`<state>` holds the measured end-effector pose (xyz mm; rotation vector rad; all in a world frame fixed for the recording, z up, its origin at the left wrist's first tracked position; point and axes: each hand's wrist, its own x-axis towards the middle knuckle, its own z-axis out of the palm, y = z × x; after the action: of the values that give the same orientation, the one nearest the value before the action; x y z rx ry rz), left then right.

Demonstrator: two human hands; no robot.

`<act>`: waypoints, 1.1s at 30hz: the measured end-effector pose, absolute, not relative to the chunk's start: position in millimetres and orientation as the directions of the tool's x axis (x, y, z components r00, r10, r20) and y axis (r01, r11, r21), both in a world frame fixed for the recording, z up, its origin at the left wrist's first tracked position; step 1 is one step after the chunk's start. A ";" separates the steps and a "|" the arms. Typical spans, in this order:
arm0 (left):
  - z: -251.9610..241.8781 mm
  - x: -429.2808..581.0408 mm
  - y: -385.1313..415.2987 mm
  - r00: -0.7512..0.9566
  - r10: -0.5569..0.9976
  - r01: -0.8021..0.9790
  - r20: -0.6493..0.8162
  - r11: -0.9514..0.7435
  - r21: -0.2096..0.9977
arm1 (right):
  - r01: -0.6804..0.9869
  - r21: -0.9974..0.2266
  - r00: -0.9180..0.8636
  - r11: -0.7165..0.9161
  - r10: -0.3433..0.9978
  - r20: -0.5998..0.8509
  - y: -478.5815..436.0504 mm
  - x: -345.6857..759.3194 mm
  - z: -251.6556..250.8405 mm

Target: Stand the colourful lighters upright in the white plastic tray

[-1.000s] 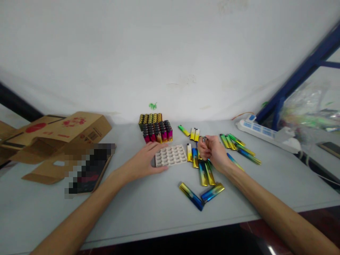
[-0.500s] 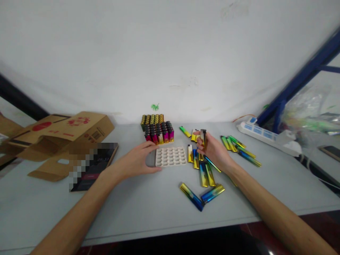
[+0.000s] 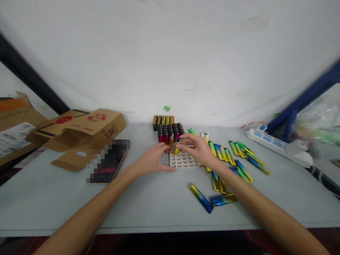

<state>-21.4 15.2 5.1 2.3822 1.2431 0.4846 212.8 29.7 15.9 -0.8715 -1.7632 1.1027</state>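
1. Behind everything, across the upper half: white wall (image 3: 170,63), one, scuffed.
2. Bench (image 3: 148,205), pale grey, carrying the items below.
3. Cardboard box (image 3: 111,122), brown with red print, at the left, flaps open.
4. Power strip (image 3: 278,143), white with blue sockets, toward the far right.
5. Tablet (image 3: 118,159), dark screen, partly masked, between cardboard box and left hand (image 3: 148,161).
6. Left hand: thumb and fingers apart, astride the left end of the tray (image 3: 183,161); whether they press on it, cannot tell.
7. Right hand (image 3: 200,150): fingers clamped on the held lighter (image 3: 176,148), above the tray.
8. Tray, one, pale, with rows of small cells, flat on the bench between the hands.
9. Standing lighters (image 3: 166,131), packed in two blocks just behind the tray: pinkish with black tops in front, gold and black at the rear.
10. Loose lighters (image 3: 199,197), blue, green and yellow, lying right of the tray, two toward the bench's near edge.
11. Held lighter, one, yellowish, head up, leaning slightly at the tray's far left corner; base seated or not, cannot tell. Step in hand, by judgement: fitting it to a cell. Next move seems to call for a steady tray, the body straightened and the base squared to its cell.
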 end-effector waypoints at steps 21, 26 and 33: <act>2.6 -21.1 18.7 0.545 0.833 0.706 0.094 -0.516 0.484 | 0.381 -0.733 -0.484 0.563 0.797 0.361 37.3 200.7 1.4; 6.7 -21.7 17.2 0.541 0.836 0.702 0.093 -0.509 0.499 | 0.393 -0.709 -0.361 0.585 0.808 0.466 28.1 225.2 36.4; 8.9 -21.4 17.4 0.545 0.834 0.693 0.085 -0.506 0.514 | 0.544 -0.629 -0.488 0.556 0.819 0.302 -34.0 297.7 80.4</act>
<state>-21.4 17.4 8.9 2.3623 1.2421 0.4526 297.7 -34.0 80.4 -1.0904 -2.2095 0.6178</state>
